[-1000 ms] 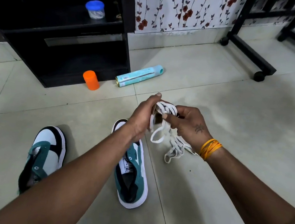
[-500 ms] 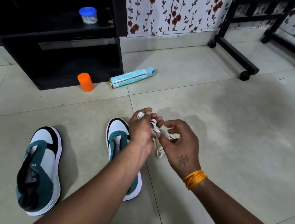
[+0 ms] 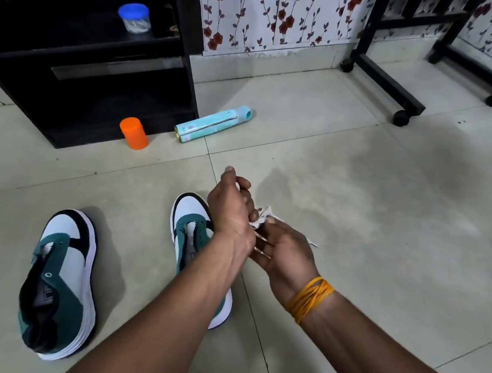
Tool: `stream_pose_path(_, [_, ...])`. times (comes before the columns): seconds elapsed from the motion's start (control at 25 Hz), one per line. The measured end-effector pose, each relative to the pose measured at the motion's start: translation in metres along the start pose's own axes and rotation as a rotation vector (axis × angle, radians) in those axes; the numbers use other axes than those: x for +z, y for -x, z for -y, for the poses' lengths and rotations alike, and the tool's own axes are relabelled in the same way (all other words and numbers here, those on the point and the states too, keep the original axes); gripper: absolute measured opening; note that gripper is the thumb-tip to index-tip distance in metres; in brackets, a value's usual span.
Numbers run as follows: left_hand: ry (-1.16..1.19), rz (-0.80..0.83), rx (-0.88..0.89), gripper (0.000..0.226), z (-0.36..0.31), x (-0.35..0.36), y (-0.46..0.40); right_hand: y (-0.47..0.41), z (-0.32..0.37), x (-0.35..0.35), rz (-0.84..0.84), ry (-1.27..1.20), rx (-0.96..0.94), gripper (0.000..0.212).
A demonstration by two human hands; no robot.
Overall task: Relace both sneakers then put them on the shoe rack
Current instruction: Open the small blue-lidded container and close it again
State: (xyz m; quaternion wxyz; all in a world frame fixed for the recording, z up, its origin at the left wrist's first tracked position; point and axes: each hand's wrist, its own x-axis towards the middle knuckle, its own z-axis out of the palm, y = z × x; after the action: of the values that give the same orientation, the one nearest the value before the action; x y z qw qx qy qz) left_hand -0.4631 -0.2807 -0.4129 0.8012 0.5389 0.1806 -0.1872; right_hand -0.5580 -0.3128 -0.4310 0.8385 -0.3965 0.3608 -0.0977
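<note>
White laces (image 3: 261, 217), bunched between both hands above the floor | left hand (image 3: 231, 207) and right hand (image 3: 284, 252) pinch them | soft, light, tangle-prone; best taken by the tips | two unlaced sneakers (image 3: 58, 284) beside, rack (image 3: 79, 53) beyond.

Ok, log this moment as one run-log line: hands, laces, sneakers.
left hand and right hand: hold bunched white lace | left sneaker, right sneaker: unlaced, on floor | phase: lacing not begun
</note>
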Motion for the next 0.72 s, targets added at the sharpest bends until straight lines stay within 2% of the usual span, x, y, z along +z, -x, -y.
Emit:
stream_pose_path(0.12, [-0.098, -0.053, 0.057, 0.026, 0.019, -0.005, 0.004, -0.008, 0.004, -0.003, -0.115, 0.017, -0.119, 0.016])
stream_pose_path(0.24, [-0.276, -0.078, 0.016, 0.017, 0.037, -0.01, 0.002, -0.01, 0.001, -0.006, -0.182, 0.315, -0.336, 0.018])
stream_pose_path(0.36, [-0.355, -0.004, -0.08, 0.023, 0.043, -0.006, 0.005, -0.012, -0.005, -0.014, -0.229, 0.54, -0.5, 0.02])
stream_pose_path(0.44, [-0.396, 0.038, -0.106, 0.03, 0.048, -0.005, 0.008, -0.015, -0.005, -0.021, -0.2, 0.604, -0.524, 0.02])
stream_pose_path(0.56, [-0.497, 0.033, 0.037, 0.041, 0.057, -0.011, 0.002, -0.014, 0.001, -0.029, -0.019, 0.688, -0.489, 0.025])
stream_pose_path(0.6, [-0.542, 0.013, 0.087, 0.043, 0.056, -0.014, -0.002, -0.014, 0.005, -0.032, -0.009, 0.687, -0.483, 0.024])
stream_pose_path(0.72, [-0.587, -0.046, 0.102, 0.045, 0.047, -0.014, -0.013, -0.024, 0.02, -0.049, -0.193, 0.628, -0.506, 0.02])
